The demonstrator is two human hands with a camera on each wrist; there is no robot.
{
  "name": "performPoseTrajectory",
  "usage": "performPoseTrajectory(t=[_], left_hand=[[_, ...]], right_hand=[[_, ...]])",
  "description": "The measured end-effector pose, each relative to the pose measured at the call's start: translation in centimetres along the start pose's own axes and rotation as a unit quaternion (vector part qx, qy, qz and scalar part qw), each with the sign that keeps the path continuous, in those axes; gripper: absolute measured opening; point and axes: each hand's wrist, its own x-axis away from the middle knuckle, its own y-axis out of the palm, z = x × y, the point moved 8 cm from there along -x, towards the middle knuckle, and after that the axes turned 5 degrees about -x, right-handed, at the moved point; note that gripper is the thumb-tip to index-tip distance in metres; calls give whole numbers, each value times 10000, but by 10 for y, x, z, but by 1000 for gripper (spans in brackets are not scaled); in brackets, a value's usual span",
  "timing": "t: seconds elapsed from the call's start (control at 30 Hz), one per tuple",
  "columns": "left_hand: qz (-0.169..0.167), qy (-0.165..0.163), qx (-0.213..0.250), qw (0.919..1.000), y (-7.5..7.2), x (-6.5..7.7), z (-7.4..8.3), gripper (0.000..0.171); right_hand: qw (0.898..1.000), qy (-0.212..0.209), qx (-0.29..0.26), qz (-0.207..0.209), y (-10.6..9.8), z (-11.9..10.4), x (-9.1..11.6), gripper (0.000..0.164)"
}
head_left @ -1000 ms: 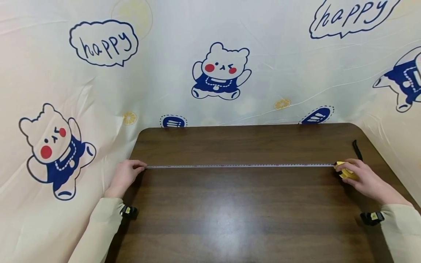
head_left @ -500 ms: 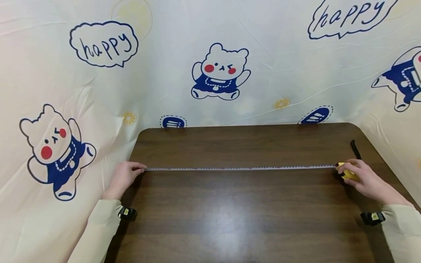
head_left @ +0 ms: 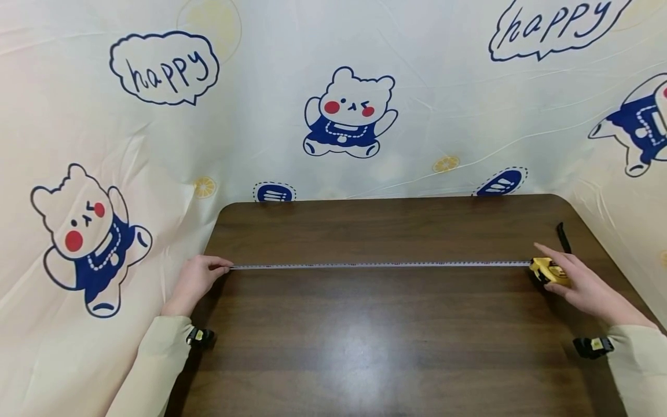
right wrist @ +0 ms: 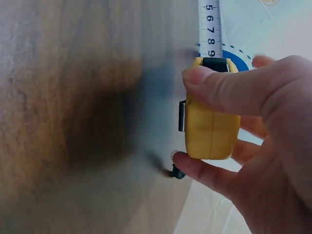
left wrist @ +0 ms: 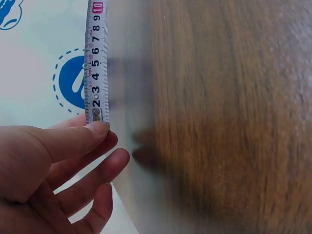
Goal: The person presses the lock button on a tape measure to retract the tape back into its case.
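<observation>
A yellow tape measure (head_left: pixel 547 272) has its silver blade (head_left: pixel 380 264) drawn out straight across the table's width. At the left edge, my left hand (head_left: pixel 195 278) pinches the blade's end between thumb and index finger. The left wrist view shows the thumb on the metal end hook (left wrist: pixel 97 115), with the other fingers curled loosely below. My right hand (head_left: pixel 583 284) grips the yellow case on the right, its index finger lifted off and pointing out. In the right wrist view the thumb presses the case (right wrist: pixel 209 131) near the blade's mouth, other fingers behind and under it.
The brown wooden table (head_left: pixel 323 341) has rounded far corners. A black wrist strap (head_left: pixel 563 238) trails from the case toward the far side. Printed cloth (head_left: pixel 260 127) with bears hangs behind and on both sides. Each wrist wears a small black camera.
The right index finger has lifted off the case and straightened, baring more of the yellow body. The left hand has barely moved, and the blade stays drawn out.
</observation>
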Motion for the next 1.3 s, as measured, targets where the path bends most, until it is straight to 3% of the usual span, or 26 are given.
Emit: performPoseTrajectory(t=[0.1, 0.33, 0.5, 1.3], left_hand=[[-78, 19, 2, 10000, 1, 0, 1, 11], [-96, 154, 51, 9998, 1, -2, 4, 11], [-153, 128, 84, 9998, 4, -2, 6, 12], [-402, 4, 164, 9991, 8, -1, 19, 14]], right_hand=[[9997, 175, 25, -142, 3, 4, 1, 105], [9999, 62, 18, -97, 7, 0, 1, 82], [10000, -48, 65, -12, 6, -2, 0, 75], [9993, -321, 133, 110, 4, -18, -6, 72]])
